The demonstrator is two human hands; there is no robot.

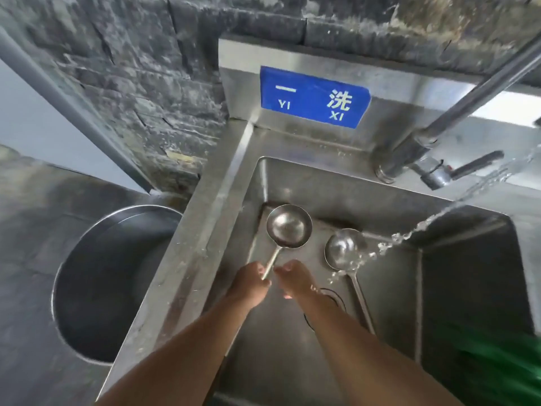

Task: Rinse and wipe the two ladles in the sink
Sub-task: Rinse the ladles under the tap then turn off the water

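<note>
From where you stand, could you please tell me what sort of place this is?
Probably a commercial kitchen's wash station: a deep stainless sink carries a blue "YI XI" sign, its tap runs, and a metal ladle is inside.

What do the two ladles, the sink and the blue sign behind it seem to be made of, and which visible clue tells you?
The held ladle and the other ladle: probably stainless steel, polished; their bowls mirror the light. The sink: likely stainless steel, duller brushed finish; grey sheen, folded corners. The blue sign: perhaps plastic or a sticker; flat colour, printed white characters, not certain.
</note>
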